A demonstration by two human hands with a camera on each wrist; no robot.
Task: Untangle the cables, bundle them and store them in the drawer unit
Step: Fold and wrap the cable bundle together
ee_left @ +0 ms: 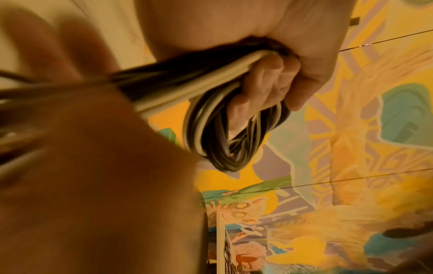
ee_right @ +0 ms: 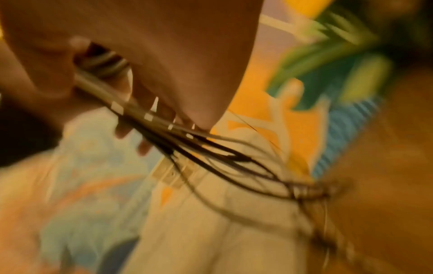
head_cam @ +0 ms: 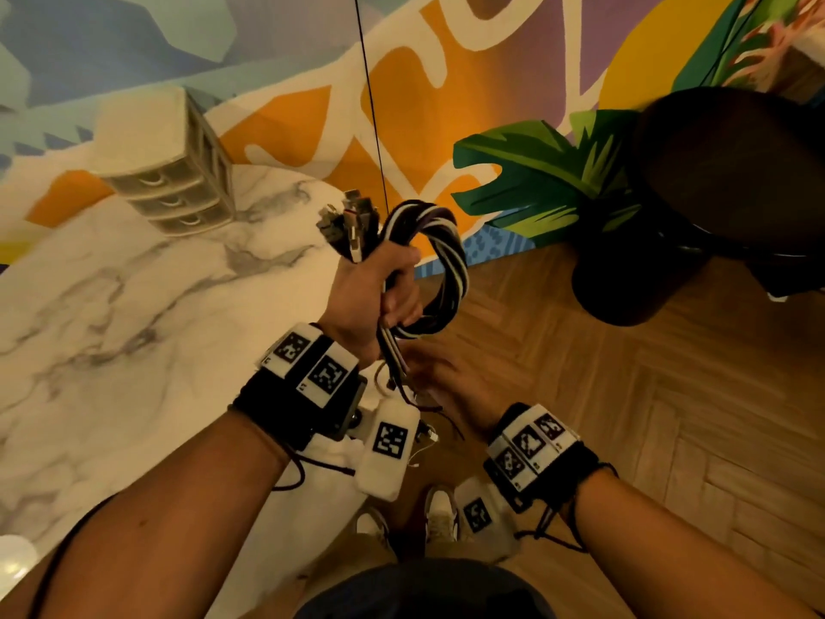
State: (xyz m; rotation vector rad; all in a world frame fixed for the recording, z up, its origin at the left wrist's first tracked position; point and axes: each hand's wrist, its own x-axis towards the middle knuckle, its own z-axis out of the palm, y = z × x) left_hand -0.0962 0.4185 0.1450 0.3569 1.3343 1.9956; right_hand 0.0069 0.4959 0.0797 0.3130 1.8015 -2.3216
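So far: judging by how things lie, the untangling looks mostly done and the bundling is under way.
Cables (head_cam: 439, 265): black and white strands gathered into one coil, held up in the air beyond the worktop (head_cam: 111, 314) edge, over the wooden floor; plug ends (head_cam: 350, 225) stick out above the fist.
Left hand (head_cam: 379, 292): its grip is wrapped tight round the coil.
Loose tails (head_cam: 397, 364): several thin ends hang below the fist, not yet wound in.
Right hand (head_cam: 446, 382): blurred, right at the tails; whether its grip holds them I cannot tell.
Drawer unit (head_cam: 174, 180): stands on the far part of the worktop, well apart from the coil, all three drawers looking shut.
Left to do: likely winding in the tails, securing the bundle, opening a drawer and stowing it.
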